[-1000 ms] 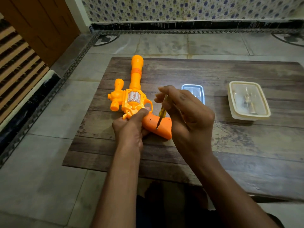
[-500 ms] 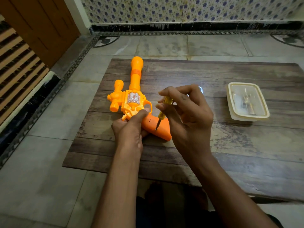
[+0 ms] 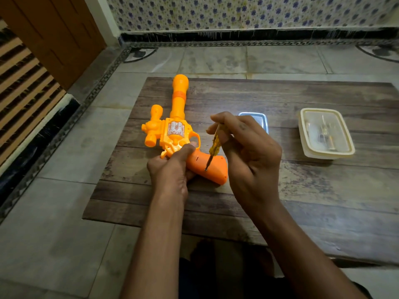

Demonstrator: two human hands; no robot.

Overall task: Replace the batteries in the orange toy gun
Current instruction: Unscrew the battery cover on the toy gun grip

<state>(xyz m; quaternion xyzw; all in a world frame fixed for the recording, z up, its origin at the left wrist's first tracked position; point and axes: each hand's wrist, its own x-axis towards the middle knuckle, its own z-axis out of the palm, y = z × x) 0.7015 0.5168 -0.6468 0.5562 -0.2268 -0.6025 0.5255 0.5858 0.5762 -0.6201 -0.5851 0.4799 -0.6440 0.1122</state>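
Orange toy gun (image 3: 172, 130) lies flat on the wooden bench (image 3: 302, 190). Left hand (image 3: 170, 171) holds its handle, fingers curled around. Right hand (image 3: 248, 152) pinches a yellow screwdriver (image 3: 213, 147), tip touching the handle. Plastic box (image 3: 326, 132) sits well apart.

toy gun (image 3: 172, 134) left of container (image 3: 326, 134)

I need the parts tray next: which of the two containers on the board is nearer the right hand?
The small metal tray, lying just beyond the right hand and partly hidden by it. The cream lidded plastic box sits apart, further right.
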